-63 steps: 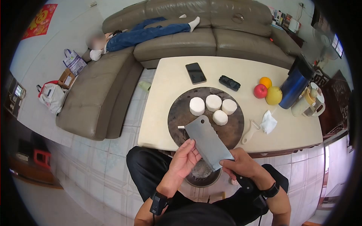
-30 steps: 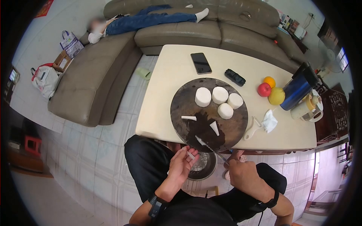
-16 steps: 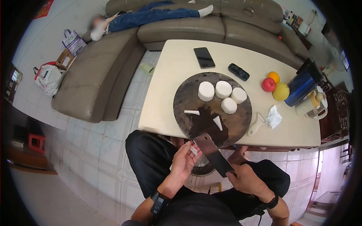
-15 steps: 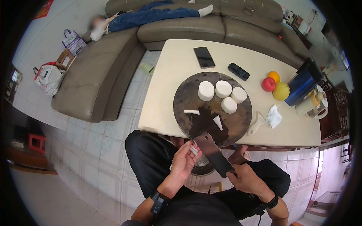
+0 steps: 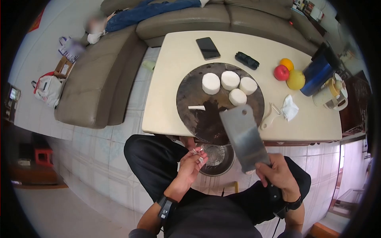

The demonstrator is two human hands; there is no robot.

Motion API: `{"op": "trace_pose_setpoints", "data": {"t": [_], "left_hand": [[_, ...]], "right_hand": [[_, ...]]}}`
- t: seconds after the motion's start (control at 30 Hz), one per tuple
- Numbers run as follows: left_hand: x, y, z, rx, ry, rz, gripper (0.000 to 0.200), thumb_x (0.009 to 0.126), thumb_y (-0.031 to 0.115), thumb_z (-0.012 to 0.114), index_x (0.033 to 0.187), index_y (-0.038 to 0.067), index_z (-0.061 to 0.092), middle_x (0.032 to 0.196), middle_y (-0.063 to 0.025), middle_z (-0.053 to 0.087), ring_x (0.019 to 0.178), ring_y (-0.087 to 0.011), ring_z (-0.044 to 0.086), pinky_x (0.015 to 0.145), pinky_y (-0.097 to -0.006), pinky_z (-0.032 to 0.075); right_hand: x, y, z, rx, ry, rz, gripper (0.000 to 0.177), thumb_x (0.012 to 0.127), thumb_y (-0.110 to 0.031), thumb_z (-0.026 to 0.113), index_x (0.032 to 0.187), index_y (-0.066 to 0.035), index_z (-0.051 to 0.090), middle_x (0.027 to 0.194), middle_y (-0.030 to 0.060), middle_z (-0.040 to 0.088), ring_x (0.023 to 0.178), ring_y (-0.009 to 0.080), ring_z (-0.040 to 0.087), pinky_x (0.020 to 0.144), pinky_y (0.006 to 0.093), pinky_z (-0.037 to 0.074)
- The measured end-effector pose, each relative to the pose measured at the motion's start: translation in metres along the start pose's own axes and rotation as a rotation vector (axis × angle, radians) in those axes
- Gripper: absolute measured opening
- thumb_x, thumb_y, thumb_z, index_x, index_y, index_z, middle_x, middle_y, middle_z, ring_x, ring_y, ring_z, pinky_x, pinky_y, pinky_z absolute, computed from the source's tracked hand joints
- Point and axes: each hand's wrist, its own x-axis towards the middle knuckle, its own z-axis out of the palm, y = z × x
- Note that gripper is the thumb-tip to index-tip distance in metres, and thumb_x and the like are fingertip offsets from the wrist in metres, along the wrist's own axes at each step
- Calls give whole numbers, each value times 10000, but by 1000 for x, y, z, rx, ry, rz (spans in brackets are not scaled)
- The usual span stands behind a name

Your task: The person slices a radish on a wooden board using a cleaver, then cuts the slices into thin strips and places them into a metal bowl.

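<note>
My right hand (image 5: 279,174) grips the handle of a cleaver (image 5: 245,137), whose broad blade lies over the near right part of a round dark board (image 5: 190,93). Small white pieces (image 5: 201,155) are in my left hand (image 5: 191,166), fingers curled around them, beside a metal bowl (image 5: 216,158) on the floor. Toward the back of the board stand white cylindrical chunks (image 5: 210,83). A thin white slice (image 5: 196,107) rests at the board's left. The blade hides part of the board's near right side.
On the cream table (image 5: 158,99) are a phone (image 5: 208,48), a dark case (image 5: 247,60), fruit (image 5: 281,72), a blue container (image 5: 319,73), a jug (image 5: 331,95), a peeler (image 5: 271,117) and a tissue (image 5: 290,108). A person (image 5: 147,16) lies on the sofa (image 5: 186,23).
The cleaver has moved right, away from my left hand, and its broad face now shows. My left hand has shifted slightly left, and more of the bowl is visible. The camera view has shifted.
</note>
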Motion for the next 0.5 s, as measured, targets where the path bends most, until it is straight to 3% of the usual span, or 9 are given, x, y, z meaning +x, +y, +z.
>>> {"op": "trace_pose_setpoints", "data": {"t": [0.13,0.23,0.37,0.43,0.5], "left_hand": [[50,-35,-35,205,95,-158,271,937,78,553,1205,38,546,1148,-110,607,1118,-242,578,1025,-439,412],[82,-54,-48,236,270,-245,389,932,184,570,1275,10,512,1343,-124,520,1325,-274,389,1124,-466,210],[89,-62,-57,260,282,-187,371,924,151,583,1271,26,538,1366,-137,520,1312,-280,424,1128,-476,214],[84,-60,-57,283,280,-94,237,868,57,599,1099,86,639,1011,-43,689,884,-183,640,775,-364,438],[77,-58,-55,299,272,-60,262,854,24,605,1109,72,640,1018,-66,696,877,-194,657,758,-359,465]], "right_hand": [[3,4,3,39,42,-52,143,904,-35,530,785,40,555,533,18,532,433,83,513,427,229,385],[5,9,4,77,33,-40,225,915,-49,531,699,16,529,535,16,531,432,81,509,424,233,387],[4,13,2,83,41,-61,276,924,-66,536,657,-6,504,538,14,531,427,84,513,418,237,394],[3,15,1,86,47,-58,276,925,-67,536,657,-6,504,536,13,529,424,86,513,417,238,394],[3,18,1,102,46,-66,276,926,-68,530,658,-5,504,528,10,522,414,86,509,412,240,391]]}}
